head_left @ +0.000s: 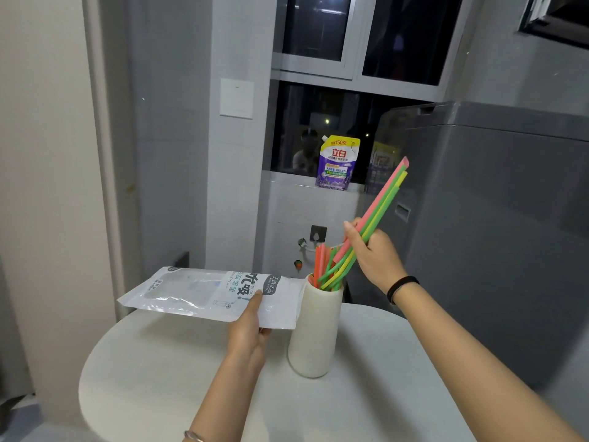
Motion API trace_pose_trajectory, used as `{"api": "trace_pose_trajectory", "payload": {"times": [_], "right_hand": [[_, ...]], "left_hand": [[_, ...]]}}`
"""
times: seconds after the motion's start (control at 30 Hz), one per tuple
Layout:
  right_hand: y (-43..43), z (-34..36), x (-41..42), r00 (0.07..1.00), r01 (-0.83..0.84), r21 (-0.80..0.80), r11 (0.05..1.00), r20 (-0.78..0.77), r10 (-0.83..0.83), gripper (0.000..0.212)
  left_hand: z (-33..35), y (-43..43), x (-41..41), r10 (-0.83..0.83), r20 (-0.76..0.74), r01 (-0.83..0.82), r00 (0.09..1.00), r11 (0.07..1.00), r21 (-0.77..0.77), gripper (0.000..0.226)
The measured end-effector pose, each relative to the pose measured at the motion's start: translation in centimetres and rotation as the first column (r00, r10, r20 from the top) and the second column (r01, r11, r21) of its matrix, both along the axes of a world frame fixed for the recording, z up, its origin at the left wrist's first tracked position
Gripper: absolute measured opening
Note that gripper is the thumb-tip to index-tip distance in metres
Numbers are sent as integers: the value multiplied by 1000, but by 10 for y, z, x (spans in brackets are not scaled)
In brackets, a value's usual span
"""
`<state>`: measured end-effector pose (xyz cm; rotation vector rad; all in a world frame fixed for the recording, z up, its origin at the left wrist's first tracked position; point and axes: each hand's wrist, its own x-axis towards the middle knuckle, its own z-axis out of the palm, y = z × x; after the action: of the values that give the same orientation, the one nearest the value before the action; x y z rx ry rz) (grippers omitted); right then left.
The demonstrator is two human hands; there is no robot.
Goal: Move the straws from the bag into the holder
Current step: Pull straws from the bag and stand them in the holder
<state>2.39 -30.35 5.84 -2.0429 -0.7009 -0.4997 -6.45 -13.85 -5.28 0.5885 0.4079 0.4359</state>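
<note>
A cream vase-shaped holder (314, 333) stands on the round white table (165, 371). My right hand (374, 255) grips a slanted bunch of pink, green and yellow straws (381, 196); their lower ends sit inside the holder's mouth. Several orange and green straws (320, 263) stand in the holder beside them. My left hand (250, 327) holds the white plastic straw bag (204, 293) flat above the table, its open end next to the holder's rim. The bag looks empty through its clear window.
A grey washing machine (497, 218) stands close on the right. A purple detergent pouch (338, 162) rests on the window ledge behind. A wall and door frame run down the left side, near the table's edge.
</note>
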Motion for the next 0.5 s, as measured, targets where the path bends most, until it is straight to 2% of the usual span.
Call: {"api": "trace_pose_trajectory", "payload": {"times": [0.2, 0.33, 0.5], "right_hand": [[0, 7, 3, 1000, -16, -114, 993, -20, 14, 40], [0, 10, 5, 999, 39, -62, 997, -8, -40, 40], [8, 3, 9, 997, -7, -248, 969, -80, -13, 49]], "left_hand": [[1, -2, -2, -8, 6, 8, 1000, 1000, 1, 41], [1, -2, -1, -13, -19, 13, 1000, 1000, -6, 41], [-1, -1, 0, -15, -35, 15, 999, 1000, -3, 41]]}}
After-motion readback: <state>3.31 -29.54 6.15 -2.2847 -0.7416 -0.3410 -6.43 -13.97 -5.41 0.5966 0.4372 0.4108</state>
